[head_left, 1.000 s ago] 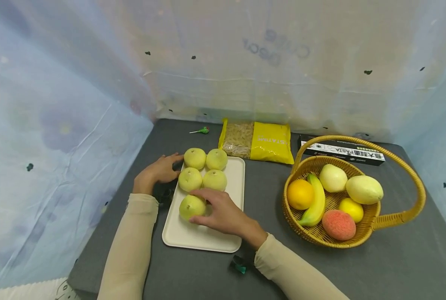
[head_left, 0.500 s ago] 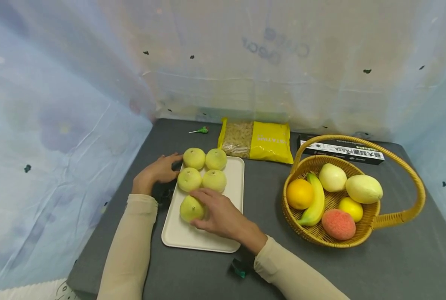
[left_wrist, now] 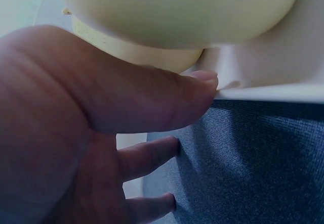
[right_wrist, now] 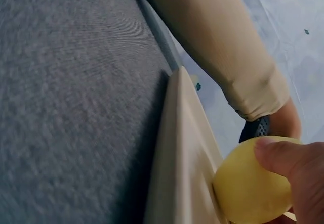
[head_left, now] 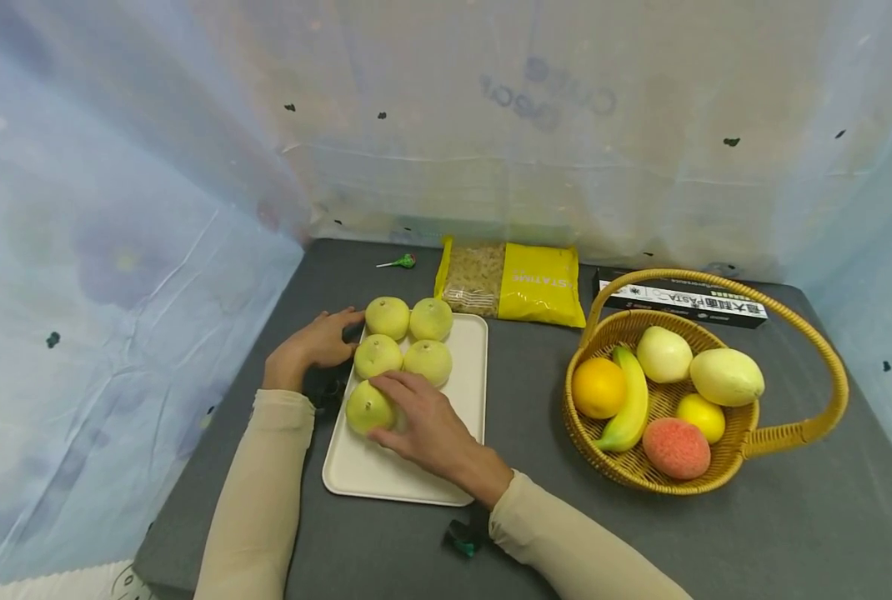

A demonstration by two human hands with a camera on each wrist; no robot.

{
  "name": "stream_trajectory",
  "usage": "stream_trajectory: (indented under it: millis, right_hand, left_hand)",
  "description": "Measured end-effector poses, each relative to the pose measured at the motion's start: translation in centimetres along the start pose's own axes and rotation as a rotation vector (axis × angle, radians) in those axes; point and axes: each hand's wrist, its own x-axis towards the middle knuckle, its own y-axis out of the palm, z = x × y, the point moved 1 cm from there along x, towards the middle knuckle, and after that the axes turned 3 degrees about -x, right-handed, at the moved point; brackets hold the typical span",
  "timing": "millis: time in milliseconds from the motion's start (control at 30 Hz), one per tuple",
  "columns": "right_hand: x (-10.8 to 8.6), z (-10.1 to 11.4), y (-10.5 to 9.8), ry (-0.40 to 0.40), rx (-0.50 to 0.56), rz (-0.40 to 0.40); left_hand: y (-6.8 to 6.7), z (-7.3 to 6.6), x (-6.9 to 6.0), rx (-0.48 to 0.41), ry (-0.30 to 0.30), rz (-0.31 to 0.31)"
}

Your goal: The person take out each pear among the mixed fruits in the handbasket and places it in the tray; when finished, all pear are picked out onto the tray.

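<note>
Near the front left of the white tray [head_left: 416, 482], my right hand [head_left: 433, 423] grips a yellow-green round fruit [head_left: 369, 408] between thumb and fingers. The right wrist view shows the thumb on this fruit [right_wrist: 248, 188], close to the tray surface. Several similar fruits [head_left: 428, 362] stand behind it in two columns on the tray. My left hand [head_left: 318, 340] is at the tray's left edge with fingers extended. In the left wrist view, its thumb [left_wrist: 152, 97] lies at the tray rim below a fruit [left_wrist: 187, 11], and other fingertips reach the dark cloth.
To the right stands a wicker basket [head_left: 588, 446] with a tall handle, holding a banana [head_left: 629, 408], an orange [head_left: 599, 388] and several other fruits. A yellow pasta bag [head_left: 539, 285], a black pasta box [head_left: 716, 307] and a lollipop [head_left: 404, 261] lie along the back.
My right hand has shifted the gripped fruit slightly left and a little toward the back, near the tray's left edge. The left hand has stayed in place.
</note>
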Motion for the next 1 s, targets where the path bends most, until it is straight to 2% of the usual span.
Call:
stream_trajectory:
  millis: [133, 233, 433, 567, 667, 733, 833, 900, 1000]
  right_hand:
    - [0.1, 0.0, 0.1, 0.002, -0.026, -0.015]
    - [-0.1, -0.1, -0.5, 0.016, -0.006, -0.007]
    - [-1.4, -0.5, -4.0, 0.044, 0.178, 0.039]
    - [-2.9, -1.6, -7.7, 0.055, 0.254, 0.073]
    - [-4.4, -3.0, -11.3, 0.078, 0.292, 0.107]
    - [-5.6, -4.1, -13.8, 0.108, 0.321, 0.119]
    - [-7.4, -5.5, -17.6, 0.179, 0.345, 0.092]
    - [-8.7, -6.3, -20.0, 0.216, 0.3, 0.055]
    - [-10.2, -7.2, -23.1, 0.263, 0.151, -0.012]
  left_hand:
    - [0.0, 0.0, 0.0, 0.001, 0.002, -0.003]
    - [0.0, 0.0, 0.0, 0.006, 0.001, -0.004]
    - [0.0, 0.0, 0.1, 0.001, -0.012, 0.002]
    - [0.1, 0.0, 0.2, -0.004, -0.016, 0.01]
    - [0.2, 0.1, 0.3, -0.006, -0.019, 0.01]
    - [0.2, 0.1, 0.3, -0.001, -0.018, 0.01]
    - [0.2, -0.1, 0.3, 0.001, -0.026, 0.01]
    - [0.1, -0.1, 0.3, 0.003, -0.03, 0.011]
    - [0.1, -0.2, 0.3, 0.002, -0.032, 0.01]
